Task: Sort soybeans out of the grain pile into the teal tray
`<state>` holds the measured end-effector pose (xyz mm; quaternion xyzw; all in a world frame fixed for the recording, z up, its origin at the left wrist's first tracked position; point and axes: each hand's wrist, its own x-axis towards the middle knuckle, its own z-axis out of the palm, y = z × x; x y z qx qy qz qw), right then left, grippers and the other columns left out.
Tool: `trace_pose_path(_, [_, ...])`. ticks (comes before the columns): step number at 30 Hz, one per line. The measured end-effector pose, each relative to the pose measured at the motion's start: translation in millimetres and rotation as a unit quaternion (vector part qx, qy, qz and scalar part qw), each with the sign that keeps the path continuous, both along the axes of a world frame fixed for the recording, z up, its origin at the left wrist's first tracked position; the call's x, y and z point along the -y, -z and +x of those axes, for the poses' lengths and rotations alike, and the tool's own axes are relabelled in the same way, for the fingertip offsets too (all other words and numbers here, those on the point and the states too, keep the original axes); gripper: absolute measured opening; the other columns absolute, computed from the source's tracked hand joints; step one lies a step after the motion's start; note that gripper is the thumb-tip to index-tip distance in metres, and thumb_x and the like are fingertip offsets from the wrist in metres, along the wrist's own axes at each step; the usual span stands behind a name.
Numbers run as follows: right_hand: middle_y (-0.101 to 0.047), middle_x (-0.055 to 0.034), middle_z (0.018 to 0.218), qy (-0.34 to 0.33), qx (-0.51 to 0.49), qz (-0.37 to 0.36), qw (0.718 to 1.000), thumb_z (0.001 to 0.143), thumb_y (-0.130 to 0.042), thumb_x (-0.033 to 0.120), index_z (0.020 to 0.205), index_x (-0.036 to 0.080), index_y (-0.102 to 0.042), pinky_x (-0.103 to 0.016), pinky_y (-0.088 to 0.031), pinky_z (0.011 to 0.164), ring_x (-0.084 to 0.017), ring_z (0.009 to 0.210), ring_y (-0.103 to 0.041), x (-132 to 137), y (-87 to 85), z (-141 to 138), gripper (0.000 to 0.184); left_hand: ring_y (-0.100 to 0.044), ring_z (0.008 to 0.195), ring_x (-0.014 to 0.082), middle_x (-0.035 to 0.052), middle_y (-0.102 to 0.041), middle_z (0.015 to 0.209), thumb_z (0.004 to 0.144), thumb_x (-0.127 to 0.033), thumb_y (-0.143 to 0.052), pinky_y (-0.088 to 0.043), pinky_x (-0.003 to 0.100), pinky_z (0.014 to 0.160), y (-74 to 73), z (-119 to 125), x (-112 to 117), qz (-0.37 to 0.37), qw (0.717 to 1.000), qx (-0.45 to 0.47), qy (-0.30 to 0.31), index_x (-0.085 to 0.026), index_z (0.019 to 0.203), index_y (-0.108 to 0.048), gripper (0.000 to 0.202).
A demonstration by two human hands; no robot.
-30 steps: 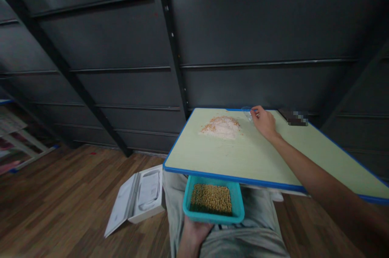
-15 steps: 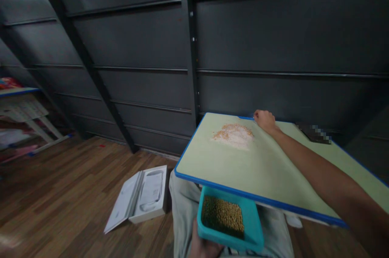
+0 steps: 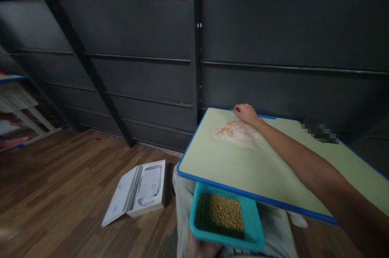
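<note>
1. While the right hand [image 3: 245,113] reaches to the far edge of the desk [image 3: 273,177], its fingers are curled down just behind the pile of grain [image 3: 238,132]; whether they pinch anything cannot be told.
2. That pile, pale with orange-brown kernels along its far rim, lies on the green desk top near the far left corner, touching or nearly touching the right hand.
3. Below the near edge of the desk, the left hand [image 3: 202,249] grips a teal tray [image 3: 254,233] from underneath; only part of the hand shows at the bottom of the view.
4. Yellowish beans [image 3: 220,215] fill the tray floor in a flat layer.
5. The tray sits over the person's lap, partly tucked under the blue rim of the desk.
6. Left of the desk, an open white box [image 3: 138,191] lies on the wooden floor [image 3: 60,177].
7. Behind the desk stands a dark panelled wall [image 3: 136,47].
8. At the far right of the desk a blurred dark object [image 3: 320,132] rests by the wall.
</note>
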<state>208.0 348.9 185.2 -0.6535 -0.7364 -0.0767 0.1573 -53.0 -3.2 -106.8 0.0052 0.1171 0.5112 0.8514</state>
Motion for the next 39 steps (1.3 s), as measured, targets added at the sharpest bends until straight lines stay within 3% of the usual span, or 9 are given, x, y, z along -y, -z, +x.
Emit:
trace_pose_path(4, [-0.080,-0.0108,0.114,-0.064,0.007,-0.002,0.998,0.099,-0.058,0.031,0.119,0.022,-0.079,-0.034,-0.054,0.091,-0.025,0.104,-0.074,1.6,-4.0,-19.2,0.030,-0.072,0.121,0.0362,0.0134,-0.082,0.120,0.095,-0.035,-0.062,-0.041,0.064,0.118,-11.1,-12.5,-8.3,0.009,0.999,-0.007,-0.042,-0.029,0.138,-0.070,0.044])
trace_pose_path(9, [-0.081,-0.0093,0.115,-0.135,-0.002,-0.017,0.991,0.102,-0.056,0.032,0.123,0.023,-0.079,-0.033,-0.054,0.090,-0.025,0.104,-0.074,9.1,-7.8,-44.6,0.032,-0.074,0.117,0.0351,0.0123,-0.083,0.118,0.096,-0.028,-0.059,-0.046,0.063,0.116,-19.8,-42.0,-16.9,0.000,0.999,0.001,-0.051,-0.023,0.111,-0.082,0.028])
trace_pose_path(12, [-0.081,-0.0099,0.118,-0.188,-0.003,-0.023,0.982,0.104,-0.055,0.031,0.123,0.023,-0.079,-0.034,-0.053,0.093,-0.026,0.108,-0.074,18.8,-8.0,-59.9,0.032,-0.076,0.112,0.0349,0.0146,-0.084,0.114,0.097,-0.028,-0.058,-0.048,0.061,0.115,-35.3,-58.5,-18.6,-0.045,0.996,-0.032,-0.068,-0.018,0.105,-0.083,0.028])
trace_pose_path(19, [-0.076,-0.0113,0.129,-0.324,0.042,-0.028,0.945,0.109,-0.049,0.032,0.127,0.020,-0.075,-0.035,-0.050,0.100,-0.027,0.118,-0.069,53.6,-9.4,-86.5,0.034,-0.080,0.090,0.0313,0.0109,-0.085,0.089,0.098,-0.022,-0.048,-0.053,0.065,0.107,-79.3,-83.8,-21.0,-0.122,0.979,-0.071,-0.144,-0.020,0.105,-0.082,0.035])
trace_pose_path(24, [-0.074,-0.0108,0.133,-0.335,0.075,-0.022,0.939,0.108,-0.049,0.029,0.128,0.020,-0.074,-0.038,-0.049,0.103,-0.028,0.121,-0.068,67.5,-6.0,-88.4,0.033,-0.080,0.091,0.0301,0.0097,-0.085,0.089,0.095,-0.016,-0.047,-0.056,0.062,0.105,-104.2,-90.8,-19.8,-0.140,0.972,-0.098,-0.163,-0.019,0.106,-0.081,0.036])
trace_pose_path(27, [-0.073,-0.0107,0.134,-0.325,0.084,-0.015,0.942,0.107,-0.049,0.027,0.127,0.020,-0.074,-0.038,-0.049,0.102,-0.028,0.121,-0.067,70.3,-3.9,-85.9,0.032,-0.079,0.096,0.0308,0.0121,-0.085,0.093,0.095,-0.016,-0.048,-0.056,0.061,0.105,-111.6,-89.9,-19.8,-0.139,0.971,-0.112,-0.162,-0.016,0.095,-0.081,0.034])
trace_pose_path(33, [-0.074,-0.0097,0.132,-0.327,0.088,-0.007,0.941,0.108,-0.047,0.029,0.126,0.022,-0.074,-0.037,-0.050,0.098,-0.027,0.118,-0.068,83.8,-7.0,-90.9,0.033,-0.078,0.103,0.0317,0.0122,-0.085,0.093,0.097,-0.023,-0.048,-0.056,0.059,0.105,-106.8,-86.6,-20.7,-0.123,0.978,-0.086,-0.144,-0.017,0.094,-0.082,0.034])
trace_pose_path(39, [-0.075,-0.0088,0.130,-0.307,0.082,0.008,0.948,0.107,-0.047,0.026,0.125,0.023,-0.075,-0.038,-0.051,0.094,-0.027,0.115,-0.070,97.9,-13.2,-114.4,0.033,-0.077,0.109,0.0319,0.0122,-0.085,0.091,0.098,-0.024,-0.048,-0.056,0.059,0.106,-108.9,-86.4,-19.6,-0.107,0.985,-0.074,-0.113,-0.016,0.093,-0.082,0.035])
